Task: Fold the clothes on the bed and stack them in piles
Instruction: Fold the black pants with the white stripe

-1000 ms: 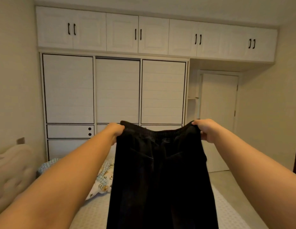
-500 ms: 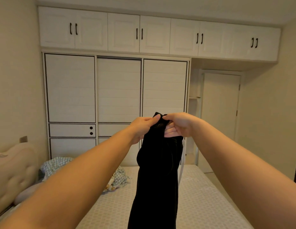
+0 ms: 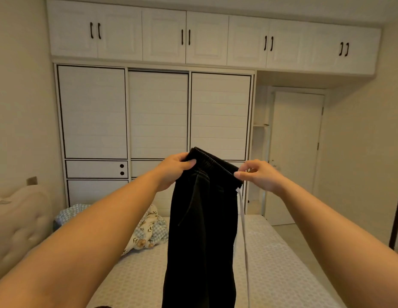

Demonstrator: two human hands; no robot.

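Folding step underway: black trousers (image 3: 202,230) hanging at frame centre over the bed (image 3: 282,263), doubled lengthwise. Left hand (image 3: 173,170) is gripping the waistband, fingers curled on it; right hand (image 3: 258,174) is pinching the other end. Next probably calls for lowering onto the bed and folding across. No readable writing.

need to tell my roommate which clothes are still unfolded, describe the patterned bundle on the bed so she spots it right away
Start at the bed with its pale dotted cover, in front of the white wardrobe. The patterned bundle lies crumpled near the padded headboard, left of the black trousers held up in the air. Only it has blue-white checks and cartoon animal prints.
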